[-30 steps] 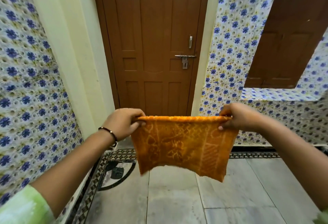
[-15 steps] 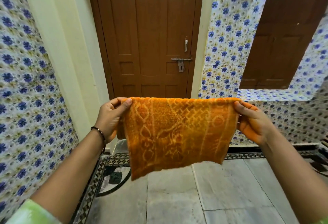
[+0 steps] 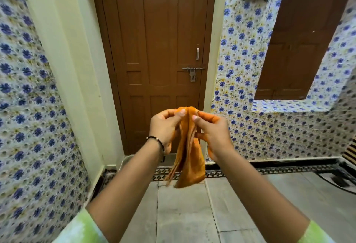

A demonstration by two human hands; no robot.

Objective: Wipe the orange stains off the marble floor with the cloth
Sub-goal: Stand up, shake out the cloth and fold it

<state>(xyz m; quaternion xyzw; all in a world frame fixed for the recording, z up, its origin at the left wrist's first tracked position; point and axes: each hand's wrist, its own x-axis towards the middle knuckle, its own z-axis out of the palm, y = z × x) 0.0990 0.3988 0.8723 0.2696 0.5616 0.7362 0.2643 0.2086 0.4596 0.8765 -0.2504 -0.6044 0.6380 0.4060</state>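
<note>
An orange patterned cloth (image 3: 189, 156) hangs folded in half in front of me, well above the grey marble floor (image 3: 185, 215). My left hand (image 3: 165, 127) pinches one top corner and my right hand (image 3: 212, 133) pinches the other, the two hands nearly touching at the top of the cloth. The cloth's lower end dangles loose. I see no orange stains on the floor in view.
A shut brown door (image 3: 159, 50) with a bolt latch (image 3: 192, 69) stands straight ahead. Blue-flowered tiled walls (image 3: 28, 127) close in on the left and right. A dark patterned border strip (image 3: 269, 170) runs along the floor's far edge.
The cloth was stretched wide between my hands; now both hands have come together, and the cloth hangs folded and narrow.
</note>
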